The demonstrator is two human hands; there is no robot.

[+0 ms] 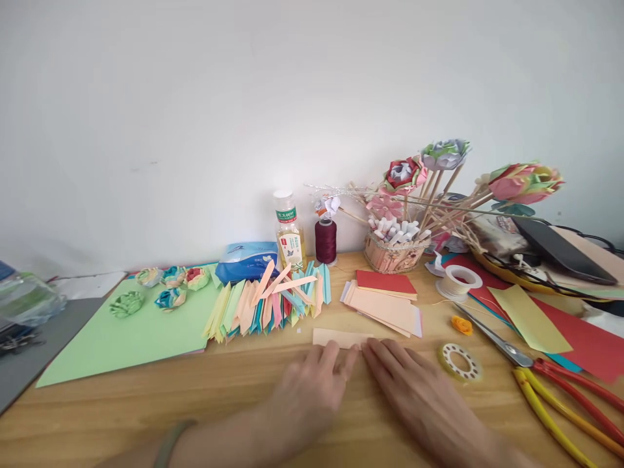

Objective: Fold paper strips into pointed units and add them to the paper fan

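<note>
A peach paper strip (336, 338) lies folded lengthwise on the wooden table, in front of me. My left hand (312, 383) presses its near edge with bent fingertips, slightly blurred. The fingers of my right hand (414, 377) are close together and hold down the strip's right end, which they cover. Both hands' tips nearly meet at the middle. Just behind lies a stack of peach paper slips (383, 307) with a red slip (385, 283) on top. Folded paper strips (266, 302) in several colours form a row to the left.
Green paper sheet (121, 344) with small paper flowers stands left. Tissue pack (246, 260), bottle (290, 234), thread spool (325, 242) and basket (397, 252) line the wall. Tape roll (459, 362), ribbon spool (458, 283), scissors (517, 354) and yellow-handled pliers (546, 409) lie right.
</note>
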